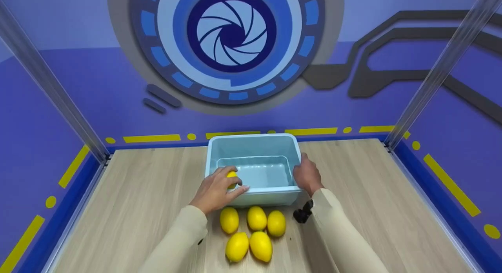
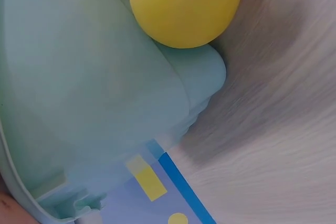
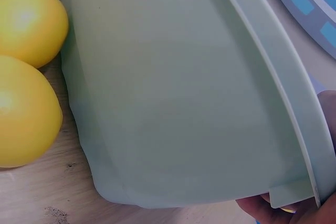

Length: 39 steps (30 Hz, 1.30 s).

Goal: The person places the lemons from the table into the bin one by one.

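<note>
Head view: I'm seeing the left hand [image 1: 217,188] grasping a lemon [image 1: 231,180], fingers curled about it, at the left end of the bin's [image 1: 253,198] near rim. That lemon is sitting over the bin's opening; fingers are covering too much of it for me to read its long axis. The bin is lying lengthwise, left to right, on the worktop [image 1: 149,186]. The right hand [image 1: 308,174] is gripping its right rim. Five loose lemons [image 1: 257,218] are resting on my side of the bin, three in the nearer row to it, two behind; the leftmost of the three is lying just below the left hand, which is the closer of the two.

Left wrist view: a lemon is showing large beside the bin's lower wall; contact I can't tell.

Right wrist view: fingers [image 3: 265,211] are curling under the rim at its corner; lemons are lying beside the bin's wall.
</note>
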Available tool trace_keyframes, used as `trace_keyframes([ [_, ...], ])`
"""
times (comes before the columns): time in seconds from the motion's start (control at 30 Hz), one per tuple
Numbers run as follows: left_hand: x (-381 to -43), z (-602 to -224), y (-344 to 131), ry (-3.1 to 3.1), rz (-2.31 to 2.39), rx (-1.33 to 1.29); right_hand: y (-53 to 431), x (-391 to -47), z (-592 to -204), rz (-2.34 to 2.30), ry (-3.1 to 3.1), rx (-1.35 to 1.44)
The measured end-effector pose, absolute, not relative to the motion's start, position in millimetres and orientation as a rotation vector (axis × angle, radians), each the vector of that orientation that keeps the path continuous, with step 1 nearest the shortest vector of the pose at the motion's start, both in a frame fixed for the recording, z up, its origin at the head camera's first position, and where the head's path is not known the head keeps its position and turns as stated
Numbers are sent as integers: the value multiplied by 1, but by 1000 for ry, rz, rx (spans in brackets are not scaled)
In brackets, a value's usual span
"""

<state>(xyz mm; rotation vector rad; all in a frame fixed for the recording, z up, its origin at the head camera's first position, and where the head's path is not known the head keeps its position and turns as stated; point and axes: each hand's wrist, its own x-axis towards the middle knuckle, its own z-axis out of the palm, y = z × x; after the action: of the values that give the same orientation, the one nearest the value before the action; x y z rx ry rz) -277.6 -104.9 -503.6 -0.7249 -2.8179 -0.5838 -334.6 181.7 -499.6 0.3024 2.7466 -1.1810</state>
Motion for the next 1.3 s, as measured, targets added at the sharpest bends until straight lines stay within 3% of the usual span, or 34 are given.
trace_keyframes([
  [1.3, -277, -501, -101, -2972, -163, -804, 180, -333, -498, -1244, 2700, 325],
])
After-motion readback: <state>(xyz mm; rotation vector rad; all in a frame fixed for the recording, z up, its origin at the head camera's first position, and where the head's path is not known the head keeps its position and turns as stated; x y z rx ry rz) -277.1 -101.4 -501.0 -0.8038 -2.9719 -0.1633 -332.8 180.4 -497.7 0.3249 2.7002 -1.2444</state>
